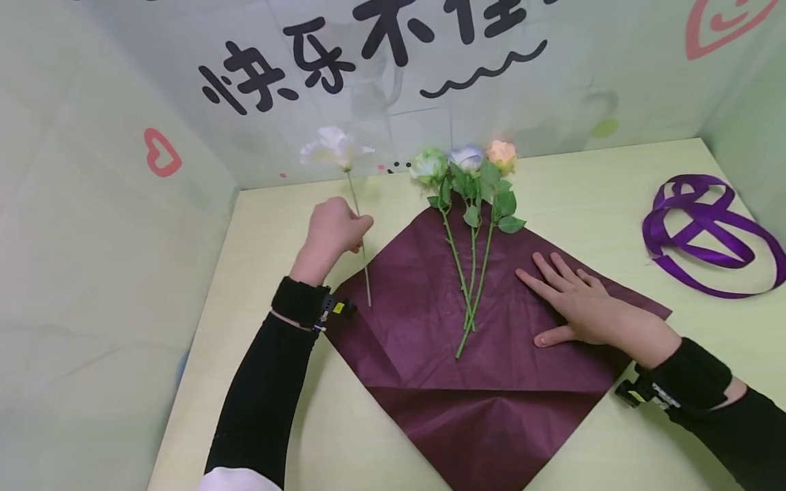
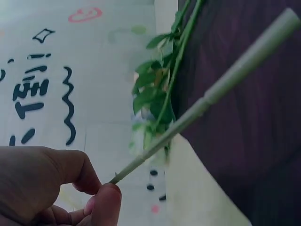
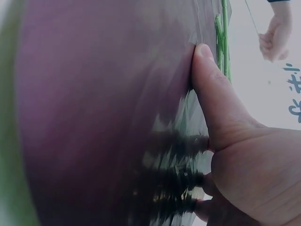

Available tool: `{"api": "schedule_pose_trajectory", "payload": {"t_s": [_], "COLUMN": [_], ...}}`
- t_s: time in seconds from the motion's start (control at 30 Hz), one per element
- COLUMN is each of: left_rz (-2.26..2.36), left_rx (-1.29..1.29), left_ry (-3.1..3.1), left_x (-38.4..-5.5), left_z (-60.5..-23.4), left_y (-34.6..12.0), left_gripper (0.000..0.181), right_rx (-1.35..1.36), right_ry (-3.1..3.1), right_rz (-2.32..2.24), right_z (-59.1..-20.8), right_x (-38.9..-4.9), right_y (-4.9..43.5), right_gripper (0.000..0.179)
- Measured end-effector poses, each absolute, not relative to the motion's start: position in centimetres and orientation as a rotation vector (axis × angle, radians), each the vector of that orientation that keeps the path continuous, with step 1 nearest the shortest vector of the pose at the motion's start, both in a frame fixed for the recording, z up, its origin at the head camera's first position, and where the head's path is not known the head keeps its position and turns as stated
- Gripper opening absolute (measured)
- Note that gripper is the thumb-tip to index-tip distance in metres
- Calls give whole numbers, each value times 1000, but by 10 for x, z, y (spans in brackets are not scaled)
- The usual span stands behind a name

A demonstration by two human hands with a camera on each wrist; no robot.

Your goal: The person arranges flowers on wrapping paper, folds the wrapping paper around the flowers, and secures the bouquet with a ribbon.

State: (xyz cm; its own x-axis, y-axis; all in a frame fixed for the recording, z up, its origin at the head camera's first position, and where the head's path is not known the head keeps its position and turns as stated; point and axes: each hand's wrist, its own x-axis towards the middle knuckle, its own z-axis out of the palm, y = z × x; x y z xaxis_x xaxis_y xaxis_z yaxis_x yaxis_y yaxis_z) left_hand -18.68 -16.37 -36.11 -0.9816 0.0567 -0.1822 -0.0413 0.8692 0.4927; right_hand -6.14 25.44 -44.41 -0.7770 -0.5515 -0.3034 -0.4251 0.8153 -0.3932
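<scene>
My left hand (image 1: 334, 228) pinches the thin green stem (image 2: 188, 115) of a white artificial flower (image 1: 334, 146) between thumb and fingers. The bloom points away from me, and the stem's lower end overlaps the left corner of the dark purple wrapping paper (image 1: 405, 307). With fingers spread, my right hand (image 1: 577, 307) rests on the right part of that paper. Between the hands lie three artificial roses, one green (image 1: 429, 166), one pale blue (image 1: 467, 158) and one peach (image 1: 502, 155). Their leafy stems cross near the paper's middle.
A loosely coiled purple ribbon (image 1: 706, 228) lies at the right of the pale table (image 1: 245, 273). Behind the table stands a light backdrop (image 1: 417, 129) with black lettering. The paper's near part has a crosswise fold (image 1: 485, 390).
</scene>
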Motion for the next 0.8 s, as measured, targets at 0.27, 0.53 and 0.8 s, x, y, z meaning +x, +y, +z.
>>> {"api": "schedule_pose_trajectory", "payload": {"t_s": [0.27,0.53,0.8], "left_rz": [939,930,744], "left_rx": [382,570,528], "left_ry": [2861,2885,2918], "left_x": [-178,-178,-201], "left_z": [-368,-389,-433], "left_y": [-73,-12,13], "left_gripper": [46,49,47], "right_rx": [-734,-745,-743], "right_ry": [2607,2614,2617], "right_rz": [-393,-387,-385], "right_z": [-445,-445,-446], "right_x": [-61,-62,-62], "right_y": [255,254,255], "right_gripper": [119,118,119]}}
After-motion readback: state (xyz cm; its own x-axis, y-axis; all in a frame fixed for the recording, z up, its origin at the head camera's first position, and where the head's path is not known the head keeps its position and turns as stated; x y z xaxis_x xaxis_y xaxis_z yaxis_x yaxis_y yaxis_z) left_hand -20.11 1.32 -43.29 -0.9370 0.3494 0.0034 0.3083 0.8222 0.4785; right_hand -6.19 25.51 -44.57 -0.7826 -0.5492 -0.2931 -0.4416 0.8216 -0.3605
